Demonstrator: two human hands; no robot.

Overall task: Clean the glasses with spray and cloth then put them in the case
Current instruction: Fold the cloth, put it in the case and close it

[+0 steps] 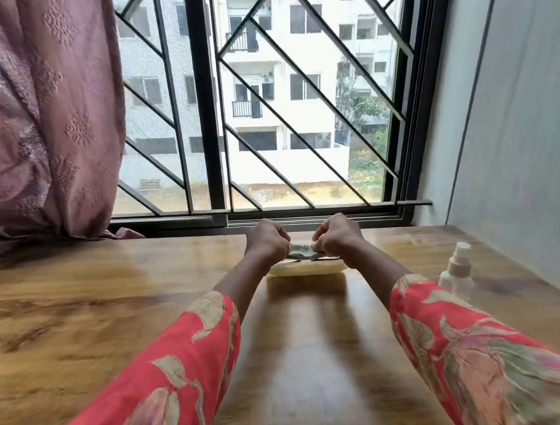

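Note:
Both arms reach far forward over the wooden table (pixel 111 312). My left hand (pixel 267 239) and my right hand (pixel 335 236) are closed on the two ends of a small grey cloth (pixel 301 251) with a zigzag edge, stretched between them. Just below the hands lies a pale cream glasses case (pixel 305 269), with a thin dark line along its top that may be the glasses. A clear spray bottle (pixel 458 273) with a white nozzle stands upright to the right, beside my right forearm.
A barred window (pixel 263 112) runs along the table's far edge. A mauve embroidered curtain (pixel 36 115) hangs at the far left, its hem resting on the table. A grey wall (pixel 518 123) borders the right side.

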